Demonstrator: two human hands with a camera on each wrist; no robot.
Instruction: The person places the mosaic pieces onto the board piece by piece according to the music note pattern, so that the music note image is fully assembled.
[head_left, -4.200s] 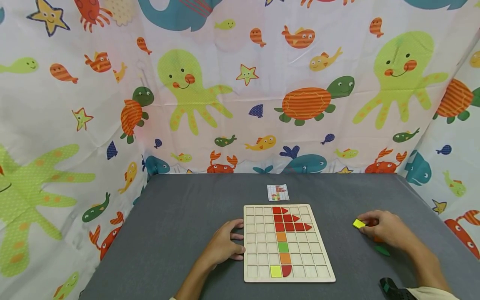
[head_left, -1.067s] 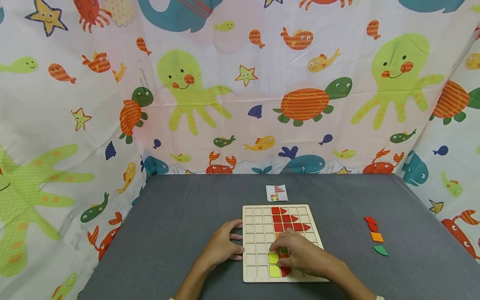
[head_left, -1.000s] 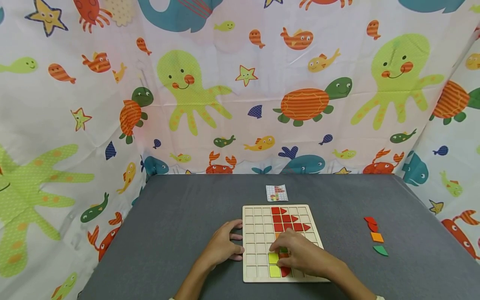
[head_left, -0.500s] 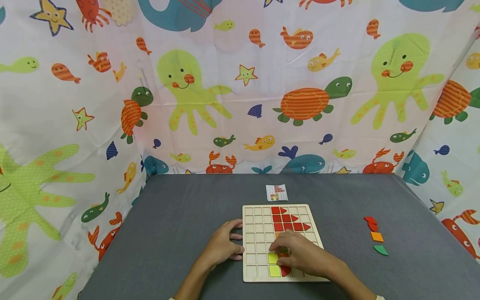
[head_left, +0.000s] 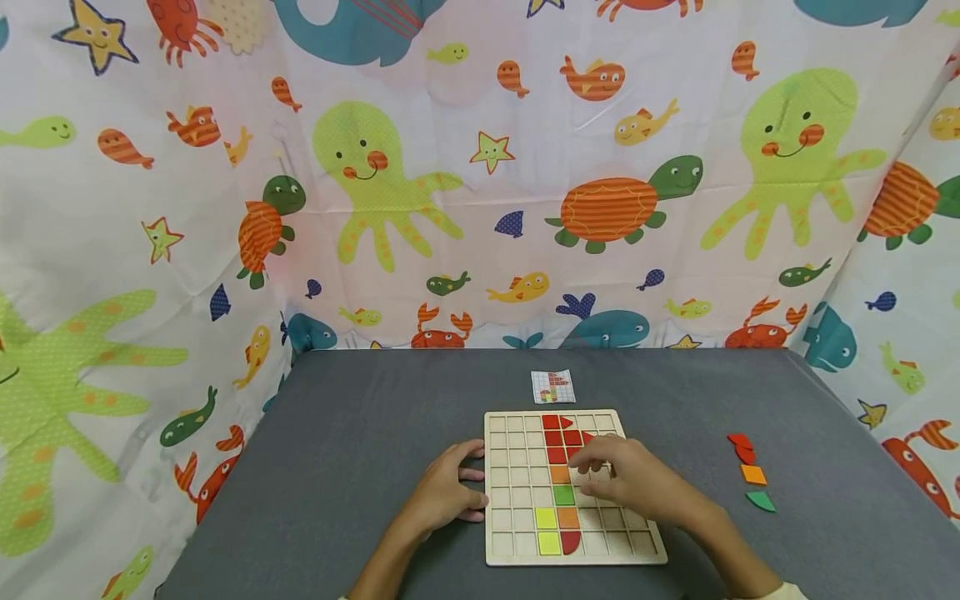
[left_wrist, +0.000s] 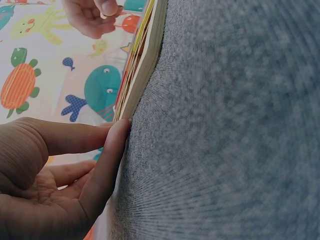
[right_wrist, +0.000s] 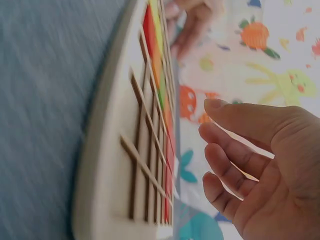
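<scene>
My left hand (head_left: pixel 444 490) rests its fingertips and thumb against the left edge of a wooden grid board (head_left: pixel 517 560); the left wrist view shows the thumb (left_wrist: pixel 107 165) touching that edge. Over the right half of the board my right hand (head_left: pixel 630 477) hovers with relaxed fingers, holding nothing. Below it lie two yellow square tiles (head_left: pixel 546 518), an orange square (head_left: pixel 568 517), a green square (head_left: pixel 563 496), another orange square (head_left: pixel 560 475) and a red rounded tile (head_left: pixel 571 543). Red squares and triangles (head_left: pixel 552 437) fill part of the upper rows; the hand hides some.
Loose tiles lie on the grey table (head_left: pixel 375 417) to the right: two red pieces (head_left: pixel 742 450), an orange square (head_left: pixel 753 474) and a green quarter-round (head_left: pixel 762 501). Behind the board sits a small printed pattern card (head_left: pixel 552 387). A sea-animal curtain (head_left: pixel 480 208) surrounds the table.
My right hand brought a yellow square from the right side and set it above the other yellow tile. It has since let go and lifted up to the right. The left hand stays put.
</scene>
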